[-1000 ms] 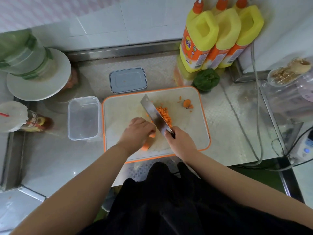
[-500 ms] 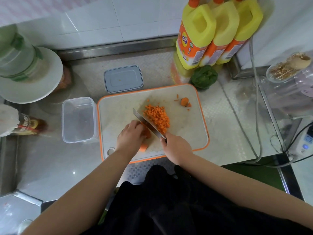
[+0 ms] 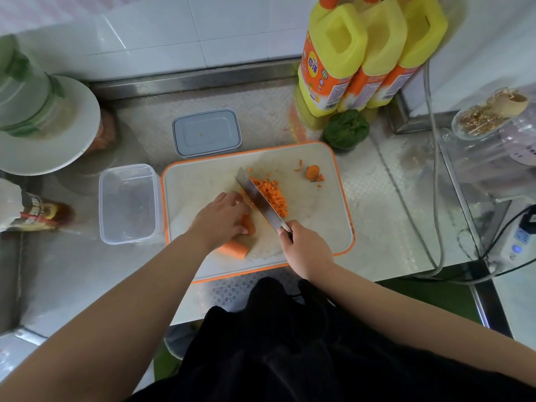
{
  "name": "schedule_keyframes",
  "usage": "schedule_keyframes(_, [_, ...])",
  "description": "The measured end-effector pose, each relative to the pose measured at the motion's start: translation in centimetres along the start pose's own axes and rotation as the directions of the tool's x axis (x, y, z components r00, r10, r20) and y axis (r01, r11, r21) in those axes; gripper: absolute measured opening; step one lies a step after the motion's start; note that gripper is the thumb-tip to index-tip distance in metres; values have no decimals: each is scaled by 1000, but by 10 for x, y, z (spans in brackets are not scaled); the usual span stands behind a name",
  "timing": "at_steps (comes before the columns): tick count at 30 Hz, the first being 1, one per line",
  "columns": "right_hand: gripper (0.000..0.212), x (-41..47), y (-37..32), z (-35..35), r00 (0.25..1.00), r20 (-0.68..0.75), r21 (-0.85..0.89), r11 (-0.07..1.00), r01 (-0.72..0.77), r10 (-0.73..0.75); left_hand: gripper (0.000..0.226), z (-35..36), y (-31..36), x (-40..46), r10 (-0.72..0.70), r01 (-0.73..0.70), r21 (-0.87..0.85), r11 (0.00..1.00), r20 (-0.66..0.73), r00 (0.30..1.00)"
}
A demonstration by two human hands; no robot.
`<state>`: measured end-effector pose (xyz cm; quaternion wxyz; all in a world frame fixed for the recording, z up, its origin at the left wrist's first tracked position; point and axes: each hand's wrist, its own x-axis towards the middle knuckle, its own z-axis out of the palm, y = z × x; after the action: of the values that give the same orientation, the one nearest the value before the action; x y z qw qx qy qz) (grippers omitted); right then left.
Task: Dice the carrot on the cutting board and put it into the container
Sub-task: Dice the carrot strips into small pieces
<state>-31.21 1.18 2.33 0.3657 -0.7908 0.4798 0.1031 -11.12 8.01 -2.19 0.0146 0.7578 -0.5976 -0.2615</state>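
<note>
My left hand point(image 3: 222, 217) lies curled over a chunk of orange carrot point(image 3: 249, 224), pinning it to the white, orange-rimmed cutting board point(image 3: 319, 216). My right hand point(image 3: 307, 250) is wrapped around the handle of a broad steel cleaver point(image 3: 258, 201), its blade slanting away between my left fingers and the pile of small orange carrot dice point(image 3: 272, 195). A second carrot piece point(image 3: 234, 248) lies near the board's front edge, and a round carrot end with scraps point(image 3: 313, 172) sits at its far right. Just left of the board stands a clear rectangular plastic container point(image 3: 127, 204); its grey lid point(image 3: 206, 132) lies behind the board. Three yellow jugs with orange labels point(image 3: 333, 59) stand against the white tiled wall; their print is too small to read. A dark green leafy vegetable point(image 3: 346, 129) rests before them on the patterned steel worktop point(image 3: 385, 204).
</note>
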Motion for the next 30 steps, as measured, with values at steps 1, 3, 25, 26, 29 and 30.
schedule_keyframes(1, [33, -1, -1, 0, 1000, 1, 1, 1000, 1, -1, 46, 0, 1, 1, -11, 10, 7, 1000, 18, 1000])
schedule_keyframes(3, [32, -2, -2, 1, 1000, 9, 4, 1000, 5, -5, 41, 1, 7, -1, -56, 56, 15, 998, 32, 998])
schedule_keyframes(25, [21, 1, 3, -1, 1000, 2, 77, 997, -27, 27, 42, 2, 12, -10, -36, 33, 54, 998, 62, 997])
schedule_keyframes(26, [20, 1, 3, -1, 1000, 11, 65, 998, -19, 19, 40, 3, 12, -13, -47, 45, 44, 998, 47, 998])
schedule_keyframes(29, [22, 0, 1, 1, 999, 46, 32, 1000, 2, -4, 23, 5, 16, -20, -39, 38, -16, 999, -100, 994])
schedule_keyframes(30, [23, 0, 0, 1, 998, 53, 13, 1000, 14, -15, 15, 7, 17, -23, -20, 17, -17, 1000, -186, 982])
